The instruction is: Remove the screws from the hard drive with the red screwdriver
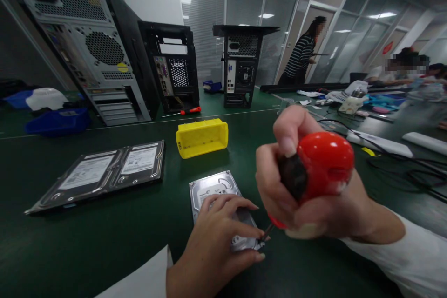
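Red-handled screwdriver is clamped in the right hand, fingers wrapped tight, tip set at the near right corner of the hard drive. The drive is pinned flat on the green desk by the left hand, fingers spread and pressed on it. Yellow bin sits just behind the drive. Risk: tip slip, fingertips right beside it.

A dark green worktop is carrying a silver hard drive near its near edge, with two more hard drives lying side by side. A yellow bin is sitting mid-worktop, and three computer cases are standing toward the far edge.
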Motion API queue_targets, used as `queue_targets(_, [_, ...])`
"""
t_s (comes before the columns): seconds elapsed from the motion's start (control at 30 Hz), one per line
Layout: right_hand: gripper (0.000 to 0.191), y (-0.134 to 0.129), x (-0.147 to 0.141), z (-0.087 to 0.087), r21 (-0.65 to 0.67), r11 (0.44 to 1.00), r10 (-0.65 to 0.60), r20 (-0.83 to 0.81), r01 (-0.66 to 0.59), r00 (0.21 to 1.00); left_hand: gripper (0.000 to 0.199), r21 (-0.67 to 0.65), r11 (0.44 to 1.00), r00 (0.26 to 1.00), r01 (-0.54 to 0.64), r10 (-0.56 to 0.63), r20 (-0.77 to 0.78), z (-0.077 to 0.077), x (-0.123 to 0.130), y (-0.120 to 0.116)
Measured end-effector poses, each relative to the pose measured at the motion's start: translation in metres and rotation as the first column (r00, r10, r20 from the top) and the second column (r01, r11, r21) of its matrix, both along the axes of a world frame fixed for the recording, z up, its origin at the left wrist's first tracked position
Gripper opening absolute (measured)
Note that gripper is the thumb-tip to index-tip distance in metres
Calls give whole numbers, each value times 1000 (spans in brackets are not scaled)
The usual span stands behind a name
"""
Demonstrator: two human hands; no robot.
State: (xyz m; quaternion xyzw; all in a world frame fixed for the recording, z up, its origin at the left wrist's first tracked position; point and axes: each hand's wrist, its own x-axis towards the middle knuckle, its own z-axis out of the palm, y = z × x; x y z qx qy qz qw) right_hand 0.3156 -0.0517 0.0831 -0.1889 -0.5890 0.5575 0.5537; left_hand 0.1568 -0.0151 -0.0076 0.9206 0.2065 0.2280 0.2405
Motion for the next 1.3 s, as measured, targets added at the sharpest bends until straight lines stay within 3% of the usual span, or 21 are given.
queue_targets(0.13, [20, -6, -2, 8, 74, 993, 86, 118, -95, 989, 30, 10, 1000, 1000, 10, -10, 3, -2, -1, 1])
queue_targets(0.23, [25, -14, -3, 16, 4, 997, -81, 203, 82, 976, 34, 6, 1000, 1000, 9, -9, 6, -3, -3, 0])
queue_targets(0.3, [24, -15, -2, 16, 13, 995, -103, 173, 103, 979, 33, 25, 1000, 1000, -1, 0, 27, -4, -4, -1])
queue_targets(0.4, [14, -11, 0, 11, 57, 997, -66, 101, 60, 993, 32, 35, 999, 997, -39, 37, 69, -4, -4, -3])
queue_targets(0.53, [15, -7, 0, 9, 49, 999, 19, 29, -20, 999, 41, 8, 999, 997, -43, 42, 59, -5, -3, -2])
queue_targets(0.7, [29, -13, -1, 21, -54, 999, 11, 186, -1, 983, 35, -20, 999, 1000, -24, 25, 11, -5, -3, -2])
queue_targets(0.77, [30, -13, -3, 22, -37, 999, 3, 203, 4, 979, 37, 0, 999, 999, -35, 35, 24, -5, -4, -3])
queue_targets(0.9, [18, -8, -7, 14, -2, 999, 34, 74, -34, 997, 46, 36, 999, 998, -17, 15, 66, -10, -11, 0])
queue_targets(1.03, [32, -6, -6, 10, -20, 999, 46, -5, -46, 999, 56, 55, 998, 1000, -20, 20, 1, -14, -18, 5])
queue_targets(1.13, [17, -9, -1, 14, -31, 999, 27, 62, -25, 998, 56, 50, 999, 998, -8, 11, -69, -12, -18, 7])
queue_targets(1.23, [34, -12, 4, 18, -57, 998, -4, 156, 13, 988, 53, 53, 999, 996, -8, 13, -89, -10, -16, 7])
queue_targets(1.3, [28, -12, 5, 18, -70, 997, -7, 164, 18, 986, 54, 59, 998, 998, -22, 26, -59, -10, -15, 6])
